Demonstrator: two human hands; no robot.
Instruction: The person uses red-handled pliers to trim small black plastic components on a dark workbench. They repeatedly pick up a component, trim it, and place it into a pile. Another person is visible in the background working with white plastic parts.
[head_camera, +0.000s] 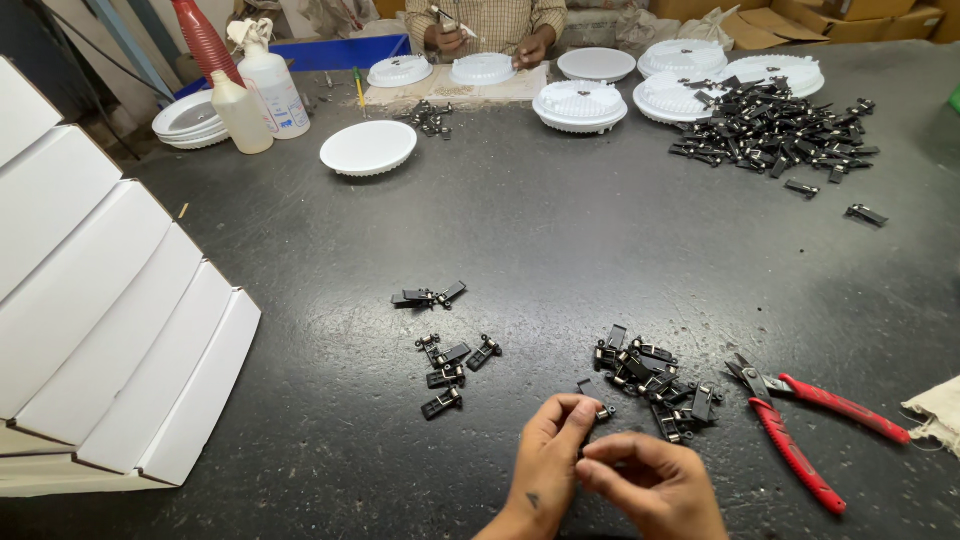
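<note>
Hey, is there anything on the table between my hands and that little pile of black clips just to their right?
Nothing visible. The left hand already pinches one small black clip, with the right hand beside it. The pile of black clips lies just beyond on bare table; the red-handled pliers lie past the pile.

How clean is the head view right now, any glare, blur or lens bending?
Head view: soft glare streaks across the dark table; both hands and the small black clips are sharp; the wide lens bows the white boxes at the left edge; shadows are faint.
</note>
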